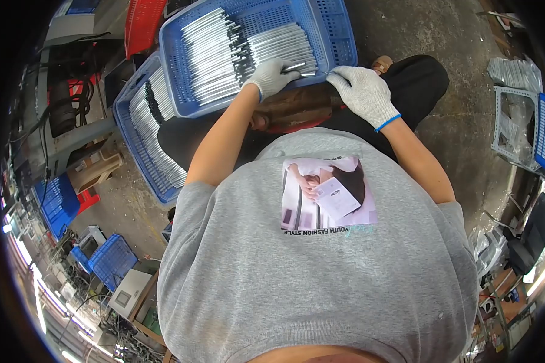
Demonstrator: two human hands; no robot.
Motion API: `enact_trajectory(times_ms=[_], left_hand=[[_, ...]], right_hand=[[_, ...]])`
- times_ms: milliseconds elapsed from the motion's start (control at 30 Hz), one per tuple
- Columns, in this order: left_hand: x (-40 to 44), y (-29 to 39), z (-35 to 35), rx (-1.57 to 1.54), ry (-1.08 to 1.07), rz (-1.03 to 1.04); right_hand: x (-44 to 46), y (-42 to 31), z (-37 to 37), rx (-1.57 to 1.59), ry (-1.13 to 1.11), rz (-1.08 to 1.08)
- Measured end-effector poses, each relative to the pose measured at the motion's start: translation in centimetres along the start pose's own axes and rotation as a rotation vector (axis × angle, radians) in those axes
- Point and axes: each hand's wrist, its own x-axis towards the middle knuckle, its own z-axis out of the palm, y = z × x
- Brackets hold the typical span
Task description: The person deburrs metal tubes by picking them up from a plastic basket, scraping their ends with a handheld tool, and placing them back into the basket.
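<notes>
A blue plastic crate point(191, 111) full of shiny metal rods lies in front of me. The rods form two groups, a left stack point(209, 57) and a right stack point(281, 45), with dark ends along the middle. My left hand point(272, 78), in a white knitted glove, is over the crate's near side, its fingers closed on a metal rod point(294, 66). My right hand point(364, 94), gloved too with a blue cuff, is at the crate's near right corner. Its fingertips are pinched together by the rim; what is between them is hidden.
A second blue crate point(122, 115) of similar rods stands lower on the left. Another blue crate point(343, 36) sits behind the front one. A red crate point(142, 27) is at the upper left, near a metal machine frame point(82, 139). Concrete floor point(427, 30) shows at the right.
</notes>
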Motion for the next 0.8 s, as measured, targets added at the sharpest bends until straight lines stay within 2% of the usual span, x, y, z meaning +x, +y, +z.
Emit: enact_trajectory(times_ms=[167,300,467,667,800], left_hand=[[-1.1,0.6,0.7,-0.057,0.079,0.134],[-1.9,1.1,1.0,0.12,0.486,0.429],[-3.2,1.8,-0.5,-0.178,0.371,0.456],[-4.3,2.6,-1.3,-0.154,0.357,0.468],[-4.4,2.6,-1.3,0.023,0.404,0.591]], right_hand=[[-0.2,0.3,0.4,0.017,0.09,-0.021],[-0.5,0.3,-0.1,0.003,0.095,-0.05],[-0.7,-0.8,-2.0,0.006,0.01,-0.048],[-0.8,-1.1,-2.2,-0.004,0.018,-0.076],[-0.5,-1.3,-2.3,-0.04,0.034,-0.074]])
